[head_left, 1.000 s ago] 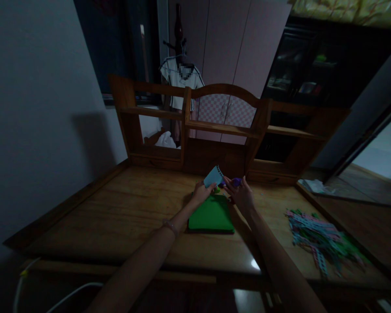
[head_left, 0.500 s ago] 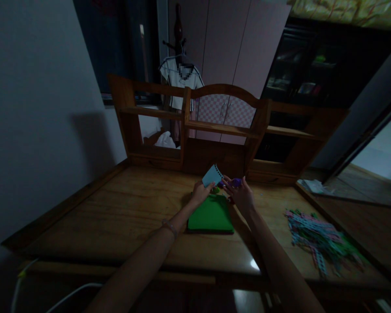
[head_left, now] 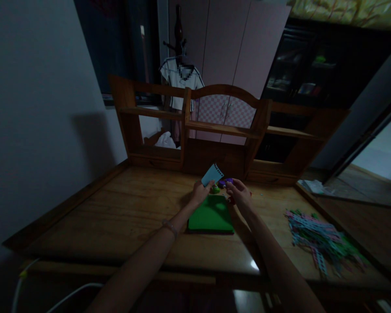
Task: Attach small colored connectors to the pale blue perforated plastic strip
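Note:
My left hand (head_left: pixel 201 192) pinches a small light-blue sheet of paper (head_left: pixel 211 174), whose upper right edge has a row of dark notches. To its right, my right hand (head_left: pixel 242 195) has its fingers drawn together beside a small purple object (head_left: pixel 226 181). Whether the fingers grip that object or something smaller is too dark to tell. Just below the paper sits a small rounded green object (head_left: pixel 215 189) with pale spots. A red object (head_left: pixel 230 200) is partly hidden by my right hand. Nearer me, a flat green notebook-like item (head_left: pixel 211 215) lies on the wooden desk (head_left: pixel 133 208).
A tangled pile of pink, blue and green notched strips (head_left: pixel 322 239) covers the desk's right side. A wooden shelf unit (head_left: pixel 221 127) rises along the back edge. Behind it stand a coat rack with a white shirt (head_left: pixel 179 82) and a pink wardrobe (head_left: pixel 228 48).
My right hand's fingers have closed from a spread pose and moved slightly left and down. The left hand and its paper stay almost in place.

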`<act>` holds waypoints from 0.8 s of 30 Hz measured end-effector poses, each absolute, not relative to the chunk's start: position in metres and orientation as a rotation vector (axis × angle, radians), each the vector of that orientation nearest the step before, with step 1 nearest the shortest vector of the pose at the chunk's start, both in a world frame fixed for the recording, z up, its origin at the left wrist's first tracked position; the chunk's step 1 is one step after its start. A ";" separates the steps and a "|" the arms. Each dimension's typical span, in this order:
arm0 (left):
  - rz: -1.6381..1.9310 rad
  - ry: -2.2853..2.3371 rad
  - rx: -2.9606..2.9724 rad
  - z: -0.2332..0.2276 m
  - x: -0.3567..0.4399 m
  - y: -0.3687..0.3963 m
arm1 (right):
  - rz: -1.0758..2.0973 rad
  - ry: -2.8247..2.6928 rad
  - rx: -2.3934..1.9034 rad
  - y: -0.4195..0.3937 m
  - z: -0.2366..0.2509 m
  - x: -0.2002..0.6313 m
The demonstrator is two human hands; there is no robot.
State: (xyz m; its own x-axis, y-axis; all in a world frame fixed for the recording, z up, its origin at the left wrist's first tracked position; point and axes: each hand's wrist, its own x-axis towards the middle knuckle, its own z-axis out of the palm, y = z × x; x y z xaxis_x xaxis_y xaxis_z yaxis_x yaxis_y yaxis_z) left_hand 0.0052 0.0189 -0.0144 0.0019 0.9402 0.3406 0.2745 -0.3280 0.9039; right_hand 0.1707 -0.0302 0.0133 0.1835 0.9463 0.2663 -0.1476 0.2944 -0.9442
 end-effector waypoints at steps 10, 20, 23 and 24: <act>1.308 1.200 1.643 -0.009 0.006 0.015 | 0.938 -1.274 -1.048 -0.041 0.020 0.167; 1.320 1.116 1.672 -0.008 0.006 0.015 | 0.925 -1.300 -1.035 -0.038 0.019 0.167; 1.312 1.094 1.657 -0.009 0.007 0.015 | 0.931 -1.296 -1.036 -0.040 0.022 0.165; 1.309 1.087 1.656 -0.009 0.007 0.015 | 0.935 -1.296 -1.041 -0.040 0.022 0.165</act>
